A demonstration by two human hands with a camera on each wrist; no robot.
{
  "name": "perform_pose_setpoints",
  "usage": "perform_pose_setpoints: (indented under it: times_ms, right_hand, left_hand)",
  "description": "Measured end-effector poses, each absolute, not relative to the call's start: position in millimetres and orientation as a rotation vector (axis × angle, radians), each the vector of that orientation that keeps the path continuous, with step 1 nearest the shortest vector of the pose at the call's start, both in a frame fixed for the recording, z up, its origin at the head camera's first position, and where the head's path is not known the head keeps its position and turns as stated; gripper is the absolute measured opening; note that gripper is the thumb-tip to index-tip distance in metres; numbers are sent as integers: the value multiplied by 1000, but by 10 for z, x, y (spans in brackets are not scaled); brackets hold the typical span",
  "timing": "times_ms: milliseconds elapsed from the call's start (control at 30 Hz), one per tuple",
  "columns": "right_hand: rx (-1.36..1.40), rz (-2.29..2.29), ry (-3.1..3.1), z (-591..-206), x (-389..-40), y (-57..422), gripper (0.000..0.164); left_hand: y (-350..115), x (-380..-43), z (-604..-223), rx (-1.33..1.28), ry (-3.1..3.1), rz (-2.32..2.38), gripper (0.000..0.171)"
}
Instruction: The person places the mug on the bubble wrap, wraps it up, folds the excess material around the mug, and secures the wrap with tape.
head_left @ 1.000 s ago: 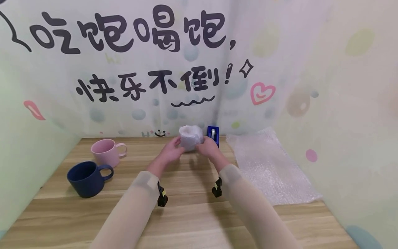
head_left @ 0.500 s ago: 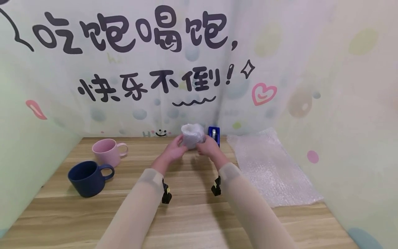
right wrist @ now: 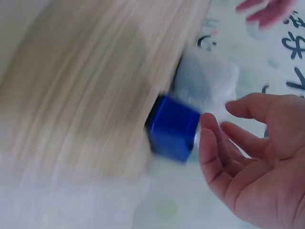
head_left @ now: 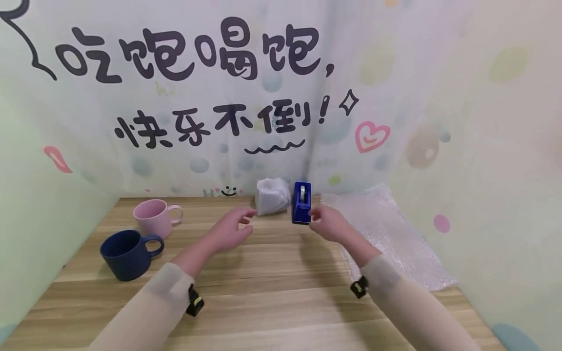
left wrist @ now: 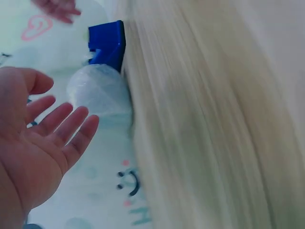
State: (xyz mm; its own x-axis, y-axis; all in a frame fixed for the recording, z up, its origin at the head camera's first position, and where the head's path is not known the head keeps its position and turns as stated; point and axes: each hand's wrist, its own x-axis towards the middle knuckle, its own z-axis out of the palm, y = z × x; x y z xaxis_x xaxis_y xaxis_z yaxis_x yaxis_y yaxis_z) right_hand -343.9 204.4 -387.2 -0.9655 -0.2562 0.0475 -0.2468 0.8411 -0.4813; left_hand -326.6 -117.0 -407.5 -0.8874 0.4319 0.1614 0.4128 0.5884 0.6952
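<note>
A bundle wrapped in bubble wrap (head_left: 273,197) stands at the back of the table against the wall. My left hand (head_left: 230,229) is in front of it and to its left, fingers loosely spread and holding nothing; the left wrist view shows the bare palm (left wrist: 35,148). Right of the bundle stands a blue tape dispenser (head_left: 302,207) with a roll of tape in its top. My right hand (head_left: 328,223) is just to the dispenser's right, fingers loosely bent with nothing between them. In the right wrist view the dispenser (right wrist: 174,126) is blurred, near the fingertips.
A pink mug (head_left: 153,219) and a dark blue mug (head_left: 128,256) stand at the left of the wooden table (head_left: 263,302), handles to the right. On the right lies a flat sheet of bubble wrap (head_left: 395,239). A printed wall covering (head_left: 197,161) closes off the back.
Both hands have let go of the wrapped bundle and drawn apart, the left one back and leftward, the right one rightward past the tape dispenser. The bundle stays near its former spot.
</note>
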Motion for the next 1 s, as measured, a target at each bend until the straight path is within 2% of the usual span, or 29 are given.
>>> perform_pose_setpoints:
  times_ms: [100, 233, 433, 633, 733, 833, 867, 1000]
  right_hand:
    - [-411, -581, 3029, -3868, -3284, 2391, 36]
    - [-315, -371, 3029, -3916, -3082, 2774, 17]
    - [-133, -336, 2968, -4174, -2929, 3102, 30]
    - [-230, -331, 3082, -4415, -2987, 3312, 16]
    - [-248, -327, 3104, -4407, -2973, 3329, 9]
    - [-264, -365, 3122, -4414, -2958, 3344, 26]
    - [-246, -372, 3129, -4313, -2882, 3269, 39]
    - [-265, -443, 3242, -4307, -2885, 3257, 48]
  left_hand:
    - [-1340, -3053, -4042, 883, 2827, 1049, 46]
    - [-1525, -2811, -4049, 962, 2854, 938, 39]
    - [-1701, -2586, -4157, 943, 2840, 966, 32]
    - [-1765, -2517, -4276, 944, 2831, 1037, 29]
    - [-1792, -2495, -4313, 914, 2837, 1051, 29]
    - [-1805, -2489, -4340, 906, 2843, 1057, 29]
    - [-1806, -2486, -4342, 902, 2841, 1059, 29]
    - [-1811, -2482, -4347, 887, 2833, 1069, 29]
